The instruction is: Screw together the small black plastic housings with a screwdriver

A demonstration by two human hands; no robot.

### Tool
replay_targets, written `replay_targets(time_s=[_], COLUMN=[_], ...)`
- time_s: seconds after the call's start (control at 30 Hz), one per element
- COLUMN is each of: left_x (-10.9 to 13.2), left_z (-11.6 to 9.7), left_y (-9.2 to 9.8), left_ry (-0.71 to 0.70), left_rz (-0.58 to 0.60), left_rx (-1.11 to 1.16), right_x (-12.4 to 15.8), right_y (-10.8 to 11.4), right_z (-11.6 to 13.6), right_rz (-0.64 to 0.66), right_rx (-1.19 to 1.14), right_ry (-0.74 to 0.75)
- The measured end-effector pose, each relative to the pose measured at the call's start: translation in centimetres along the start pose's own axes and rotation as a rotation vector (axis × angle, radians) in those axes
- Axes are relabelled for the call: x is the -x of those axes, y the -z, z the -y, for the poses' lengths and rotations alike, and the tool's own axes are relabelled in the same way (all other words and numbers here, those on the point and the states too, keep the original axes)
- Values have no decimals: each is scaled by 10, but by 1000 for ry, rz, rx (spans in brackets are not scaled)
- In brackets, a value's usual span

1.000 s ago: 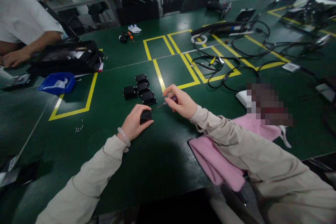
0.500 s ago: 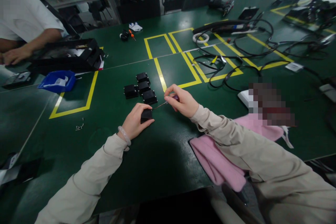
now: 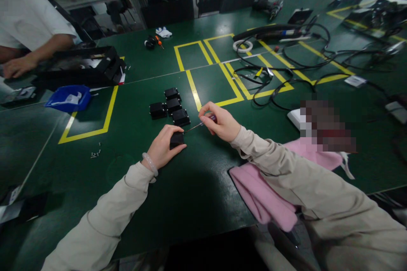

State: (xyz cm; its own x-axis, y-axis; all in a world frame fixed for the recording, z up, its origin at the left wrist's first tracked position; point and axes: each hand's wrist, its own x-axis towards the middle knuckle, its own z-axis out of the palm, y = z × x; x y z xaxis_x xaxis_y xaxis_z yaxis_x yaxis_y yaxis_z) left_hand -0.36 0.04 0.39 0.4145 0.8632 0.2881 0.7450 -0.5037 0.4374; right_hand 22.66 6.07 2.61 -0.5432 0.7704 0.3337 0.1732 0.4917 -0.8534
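Fingers of the left hand (image 3: 163, 146) grasp a small black box (image 3: 177, 139) on the green table (image 3: 197, 194). The right hand (image 3: 220, 122) pinches a screwdriver (image 3: 200, 124), its tip touching the box, near four similar black boxes (image 3: 169, 106).

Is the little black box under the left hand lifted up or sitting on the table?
Sitting on the table, it seems: the left hand holds the black box against it.

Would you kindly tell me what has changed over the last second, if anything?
Nothing visibly changed. The left hand still holds the black box, and the right hand still keeps the screwdriver tip at it.
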Motion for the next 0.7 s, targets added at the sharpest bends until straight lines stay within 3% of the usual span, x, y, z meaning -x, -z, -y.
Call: replay_targets(time_s=[0.1, 0.3, 0.47, 0.7], left_x=[0, -1, -1, -1], left_z=[1, 0, 0, -1], left_y=[0, 0, 1, 1], left_ry=[-2, -2, 6, 8], left_rz=[-8, -10, -1, 3], left_rx=[9, 10, 7, 4], right_x=[0, 0, 0, 0], right_y=[-1, -1, 0, -1], right_z=[0, 2, 1, 2], right_rz=[-29, -4, -32, -9], right_rx=[25, -7, 14, -3], right_ry=[49, -27, 41, 6])
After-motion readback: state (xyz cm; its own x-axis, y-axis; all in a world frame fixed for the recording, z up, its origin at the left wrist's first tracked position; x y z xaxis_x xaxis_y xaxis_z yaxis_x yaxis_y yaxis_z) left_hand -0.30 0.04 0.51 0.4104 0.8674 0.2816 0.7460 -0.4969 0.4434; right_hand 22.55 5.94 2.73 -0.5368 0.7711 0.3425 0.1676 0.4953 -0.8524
